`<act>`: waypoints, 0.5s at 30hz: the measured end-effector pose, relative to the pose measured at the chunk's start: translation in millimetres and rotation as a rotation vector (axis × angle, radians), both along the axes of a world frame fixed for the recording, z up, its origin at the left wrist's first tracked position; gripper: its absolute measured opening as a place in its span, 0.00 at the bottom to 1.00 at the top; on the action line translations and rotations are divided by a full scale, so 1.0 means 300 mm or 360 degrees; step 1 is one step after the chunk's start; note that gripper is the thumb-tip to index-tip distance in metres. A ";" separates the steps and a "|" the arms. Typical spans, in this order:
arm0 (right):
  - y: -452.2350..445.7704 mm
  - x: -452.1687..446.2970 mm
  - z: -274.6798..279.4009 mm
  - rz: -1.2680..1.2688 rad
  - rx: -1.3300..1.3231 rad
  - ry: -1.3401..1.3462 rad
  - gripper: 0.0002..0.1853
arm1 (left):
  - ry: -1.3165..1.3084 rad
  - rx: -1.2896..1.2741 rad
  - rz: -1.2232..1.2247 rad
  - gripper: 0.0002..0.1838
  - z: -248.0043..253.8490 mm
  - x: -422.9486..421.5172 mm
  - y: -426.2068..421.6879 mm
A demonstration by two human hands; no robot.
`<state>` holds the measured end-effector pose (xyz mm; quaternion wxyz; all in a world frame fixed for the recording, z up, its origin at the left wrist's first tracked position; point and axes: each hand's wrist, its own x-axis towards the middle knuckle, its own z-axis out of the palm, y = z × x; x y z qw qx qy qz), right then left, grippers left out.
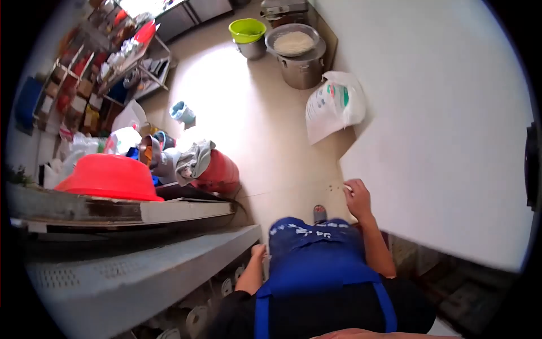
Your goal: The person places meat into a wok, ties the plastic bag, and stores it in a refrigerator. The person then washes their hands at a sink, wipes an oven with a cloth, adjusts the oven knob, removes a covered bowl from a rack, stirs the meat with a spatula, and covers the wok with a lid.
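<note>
My right hand (358, 199) is out in front of me, beside the left edge of the large white surface (435, 124). Its fingers are curled together, and a pale spot shows at their tips; whether that is a small thing cannot be made out. On the other side, my left hand (258, 250) hangs low by my hip, near the end of the grey metal ledge (226, 243). It looks closed, with nothing sticking out of it, though it appears small and partly turned away. Between the hands is my blue apron (316, 254), marked with white smears.
A white sack (336, 105) leans by the white surface. Beyond it stands a steel pot (303, 70) with a basin of pale stuff (293, 43) on top, and a lime-green basin (247, 29). At left are a red basin (110, 175), a red bucket (221, 172) and cluttered shelves (73, 85).
</note>
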<state>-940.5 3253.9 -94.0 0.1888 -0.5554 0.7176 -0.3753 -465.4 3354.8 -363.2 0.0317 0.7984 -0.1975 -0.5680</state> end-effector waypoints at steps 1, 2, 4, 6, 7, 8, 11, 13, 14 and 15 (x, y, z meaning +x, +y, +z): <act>-0.171 0.003 0.051 0.0051 -0.0047 -0.0105 0.07 | 0.0141 0.0024 0.0110 0.13 -0.023 0.014 -0.014; -0.330 0.010 0.095 0.0112 -0.0024 -0.0063 0.07 | 0.0008 0.0099 0.0097 0.15 0.084 -0.033 -0.075; -0.648 0.049 0.138 0.0268 0.0117 -0.0361 0.06 | 0.0068 0.0277 0.0131 0.17 -0.013 -0.018 -0.152; -0.934 0.083 0.089 0.0439 0.0146 -0.0302 0.06 | 0.0082 0.0400 0.0316 0.16 -0.111 -0.027 -0.251; -1.068 0.113 0.083 0.0559 0.0082 -0.0067 0.06 | 0.0162 0.0434 0.0381 0.16 -0.167 -0.036 -0.308; -1.196 0.153 0.080 0.0659 0.0008 0.0165 0.07 | 0.0237 0.0461 0.0430 0.16 -0.201 -0.046 -0.394; -1.513 0.296 0.066 0.0710 0.0087 0.0169 0.07 | 0.0340 0.0591 0.0411 0.16 -0.198 -0.058 -0.867; -1.753 0.367 0.113 0.0767 0.0175 0.0134 0.07 | 0.0339 0.0178 0.0791 0.16 -0.185 -0.074 -1.165; -1.848 0.407 0.149 0.0812 0.0150 0.0176 0.07 | 0.0316 -0.0006 0.0978 0.16 -0.148 -0.082 -1.265; -1.959 0.452 0.183 0.0842 0.0106 0.0203 0.07 | 0.0060 0.0117 0.0622 0.14 -0.027 -0.023 -1.470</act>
